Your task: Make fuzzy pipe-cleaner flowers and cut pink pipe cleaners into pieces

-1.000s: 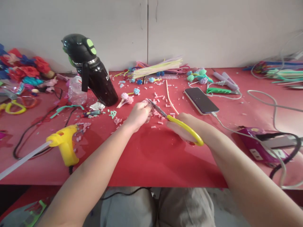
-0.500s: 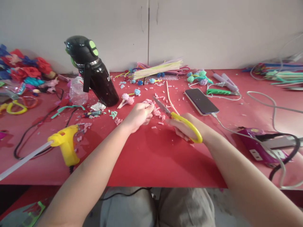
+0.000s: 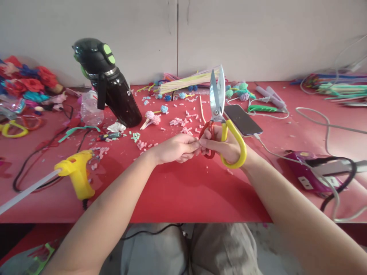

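Note:
My right hand (image 3: pixel 229 147) grips the yellow-and-red-handled scissors (image 3: pixel 219 110), held upright with the blades pointing up and nearly closed. My left hand (image 3: pixel 176 148) meets it at the fingertips, fingers pinched together right beside the red handle loop; whatever it pinches is too small to see. Both hands hover just above the red table (image 3: pixel 183 191). Several short pink cut pieces (image 3: pixel 183 124) lie scattered beyond the hands.
A yellow glue gun (image 3: pixel 76 173) lies at the left, a black bottle (image 3: pixel 110 86) stands behind it. A phone (image 3: pixel 242 120) on a cable sits right of the scissors. Pipe cleaners (image 3: pixel 186 81), pompoms, paper flowers (image 3: pixel 25 82) and a power strip (image 3: pixel 312 172) surround the work spot.
The scissors swung from lying low, pointing left at the pink pieces, to standing upright. Both hands pulled back toward me and came together at the fingertips.

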### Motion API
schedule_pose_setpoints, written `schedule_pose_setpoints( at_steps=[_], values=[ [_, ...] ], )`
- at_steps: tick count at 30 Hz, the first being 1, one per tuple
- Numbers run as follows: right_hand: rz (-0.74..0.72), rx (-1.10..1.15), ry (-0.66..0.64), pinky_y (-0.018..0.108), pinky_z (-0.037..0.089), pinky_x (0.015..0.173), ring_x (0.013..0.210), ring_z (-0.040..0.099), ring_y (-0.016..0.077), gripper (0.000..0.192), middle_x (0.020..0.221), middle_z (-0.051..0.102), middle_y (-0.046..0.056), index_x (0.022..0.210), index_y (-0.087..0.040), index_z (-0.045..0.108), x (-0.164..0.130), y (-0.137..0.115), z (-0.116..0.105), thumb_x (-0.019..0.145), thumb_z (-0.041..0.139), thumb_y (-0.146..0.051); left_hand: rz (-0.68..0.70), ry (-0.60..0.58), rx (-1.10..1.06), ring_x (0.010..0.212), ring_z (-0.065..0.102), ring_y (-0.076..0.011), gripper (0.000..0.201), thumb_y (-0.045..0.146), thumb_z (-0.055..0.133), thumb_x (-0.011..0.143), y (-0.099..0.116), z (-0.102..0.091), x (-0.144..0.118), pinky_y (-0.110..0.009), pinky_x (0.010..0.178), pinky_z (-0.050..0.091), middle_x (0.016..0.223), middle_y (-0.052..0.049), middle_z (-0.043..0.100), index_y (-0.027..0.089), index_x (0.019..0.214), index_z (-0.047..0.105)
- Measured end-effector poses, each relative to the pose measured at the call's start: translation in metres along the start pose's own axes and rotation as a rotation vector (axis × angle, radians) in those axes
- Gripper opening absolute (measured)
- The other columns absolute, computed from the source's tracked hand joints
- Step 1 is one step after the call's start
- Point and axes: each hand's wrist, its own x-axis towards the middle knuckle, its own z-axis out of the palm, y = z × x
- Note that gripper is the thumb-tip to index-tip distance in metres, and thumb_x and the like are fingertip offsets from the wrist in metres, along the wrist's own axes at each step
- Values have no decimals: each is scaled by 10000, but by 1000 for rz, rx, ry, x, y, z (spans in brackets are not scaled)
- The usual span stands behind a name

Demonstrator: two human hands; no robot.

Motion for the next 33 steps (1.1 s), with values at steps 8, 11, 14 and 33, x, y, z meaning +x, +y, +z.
schedule_pose_setpoints(
  at_steps=[8, 11, 14, 33],
  values=[
    [15, -45, 63, 302, 473, 545, 586, 613, 151, 358, 649, 618, -29, 780, -242, 481, 5, 6, -2, 793, 810, -384, 63, 217, 385, 516, 384, -103, 387, 451, 540, 1015, 5, -14, -5, -236, 508, 317, 604, 18, 446, 172, 752, 590],
    [-10, -61, 228, 302, 481, 536, 538, 587, 142, 322, 602, 617, -25, 738, -248, 471, 9, 9, -6, 774, 774, -350, 187, 543, 729, 667, 510, -138, 340, 374, 545, 1012, 6, -25, -8, -242, 630, 393, 713, -17, 584, 167, 756, 633],
    [-21, -55, 389, 296, 474, 503, 495, 562, 137, 285, 552, 599, -17, 674, -250, 472, 10, 5, -11, 739, 740, -321, 221, 591, 811, 789, 602, -170, 311, 416, 547, 1014, 4, -32, -12, -262, 741, 455, 853, -45, 701, 176, 920, 720],
    [353, -1011, 718, 309, 330, 536, 529, 441, 163, 432, 580, 522, 12, 620, -241, 524, 1, -7, -72, 734, 743, -595, 16, 833, 1178, 1333, 612, -312, 350, 224, 549, 961, -12, -76, -16, -472, 1194, 434, 1379, -184, 683, 128, 1260, 703]
  ],
)
